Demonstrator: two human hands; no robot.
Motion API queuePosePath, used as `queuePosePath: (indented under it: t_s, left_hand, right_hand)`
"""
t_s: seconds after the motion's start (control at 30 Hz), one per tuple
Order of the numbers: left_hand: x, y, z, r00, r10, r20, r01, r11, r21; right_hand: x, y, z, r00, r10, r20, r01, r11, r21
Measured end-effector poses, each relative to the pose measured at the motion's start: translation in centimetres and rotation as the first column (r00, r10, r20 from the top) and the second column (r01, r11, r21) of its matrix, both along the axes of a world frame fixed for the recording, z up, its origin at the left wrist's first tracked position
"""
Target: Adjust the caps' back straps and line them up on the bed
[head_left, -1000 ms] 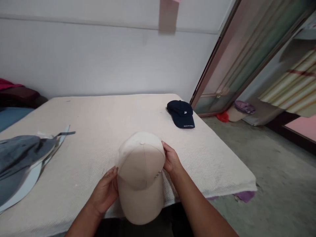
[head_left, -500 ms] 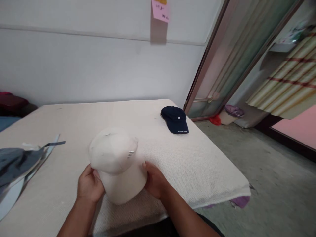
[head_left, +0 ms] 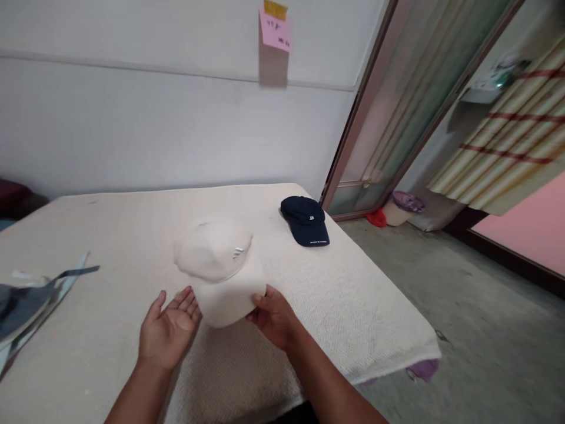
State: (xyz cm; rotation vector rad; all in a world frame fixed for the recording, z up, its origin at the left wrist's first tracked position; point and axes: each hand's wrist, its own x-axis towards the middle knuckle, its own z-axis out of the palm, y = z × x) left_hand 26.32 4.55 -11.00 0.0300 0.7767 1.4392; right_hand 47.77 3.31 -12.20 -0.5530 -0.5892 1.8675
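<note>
The cream baseball cap [head_left: 223, 277] is just ahead and right of my spread, palm-up left hand [head_left: 170, 330]. My right hand [head_left: 274, 318] pinches its brim.

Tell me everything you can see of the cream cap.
The cream cap looks like plain fabric, with a rounded crown, a small dark striped mark on the crown's right side in view, and a broad, curved brim pointing toward the person. It is right way up over the pale cover; whether it touches that is unclear. The right hand pinches the brim's right edge; the open left hand is at its left edge, contact uncertain.
</note>
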Motion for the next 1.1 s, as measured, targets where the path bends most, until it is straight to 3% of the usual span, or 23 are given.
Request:
queuePosePath:
  t_s: [0.17,0.3,0.43,0.57,0.8,1.1]
  left_hand:
    - [1.4,0.2,-0.4,0.995,-0.096,-0.042,0.096,0.995,0.001]
    - [2.0,0.1,-0.8,0.989,-0.136,-0.063,0.132,0.990,-0.053]
    - [2.6,-0.1,-1.0,0.986,-0.153,-0.068,0.147,0.984,-0.096]
    - [3.0,-0.2,-1.0,0.985,-0.151,-0.083,0.139,0.981,-0.136]
    - [3.1,-0.5,-0.9,0.989,-0.123,-0.086,0.109,0.981,-0.158]
    - [2.4,-2.4,-0.5,0.981,-0.103,-0.167,0.076,0.984,-0.162]
  right_hand:
    - [3.1,4.0,0.4,0.989,-0.146,0.035,0.144,0.989,0.045]
    - [5.1,8.7,0.3,0.962,-0.273,0.027,0.272,0.961,0.048]
    - [6.4,13.8,-0.9,0.928,-0.367,0.067,0.368,0.930,-0.016]
    - [7.9,17.2,-2.9,0.903,-0.403,0.146,0.419,0.902,-0.104]
    - [9.0,19.4,-4.7,0.884,-0.382,0.271,0.444,0.866,-0.228]
    - [7.7,18.5,-4.7,0.799,-0.529,0.287,0.583,0.798,-0.151]
